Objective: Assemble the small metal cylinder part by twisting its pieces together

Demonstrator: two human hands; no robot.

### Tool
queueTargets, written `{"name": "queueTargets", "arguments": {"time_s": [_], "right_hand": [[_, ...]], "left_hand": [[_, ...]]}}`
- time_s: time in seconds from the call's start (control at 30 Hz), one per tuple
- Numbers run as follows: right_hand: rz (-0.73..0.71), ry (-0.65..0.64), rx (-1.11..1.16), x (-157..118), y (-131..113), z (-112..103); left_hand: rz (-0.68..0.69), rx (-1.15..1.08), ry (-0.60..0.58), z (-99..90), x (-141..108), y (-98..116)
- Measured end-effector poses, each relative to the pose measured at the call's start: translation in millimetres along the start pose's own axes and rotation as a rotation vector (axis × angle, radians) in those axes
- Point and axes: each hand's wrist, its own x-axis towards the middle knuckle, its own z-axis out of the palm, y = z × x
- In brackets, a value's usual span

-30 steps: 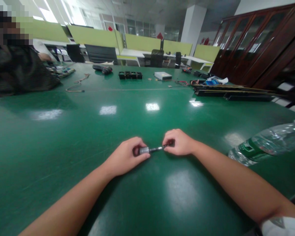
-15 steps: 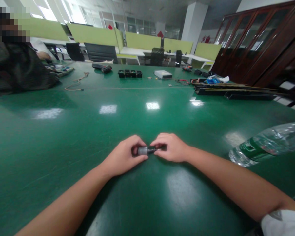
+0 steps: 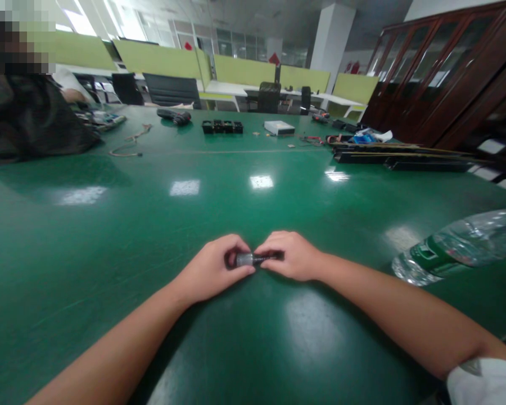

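Observation:
A small cylinder (image 3: 244, 259) with a grey body and a narrower black end lies level just above or on the green table, between my hands. My left hand (image 3: 213, 267) is closed around its grey part, thumb in front and fingers behind. From the other side, my right hand (image 3: 293, 256) pinches the black end (image 3: 259, 259) between thumb and fingertips. The fingers hide both ends of the cylinder, so its exact kind does not show.
To the right, a clear plastic bottle (image 3: 459, 247) with a green label lies tilted. Dark bars (image 3: 400, 154), a white box (image 3: 279, 128) and black parts (image 3: 222, 127) are at the back of the table (image 3: 219, 191). A person with a dark bag (image 3: 37, 115) is at far left.
My right hand has shifted slightly left, bringing its fingertips closer to the grey body. My left hand keeps its hold almost unmoved.

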Motion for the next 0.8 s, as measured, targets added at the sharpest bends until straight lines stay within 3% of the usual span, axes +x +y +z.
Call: {"name": "queueTargets", "arguments": {"time_s": [0.17, 0.8], "right_hand": [[0.058, 0.024, -0.006, 0.6, -1.5, 1.1], [-0.012, -0.039, -0.042, 1.4, -0.7, 2.0]], "left_hand": [[-0.009, 0.020, 0.003, 0.5, 0.0, -0.4], [0.041, 0.077, 0.011, 0.4, 0.9, 3.7]]}}
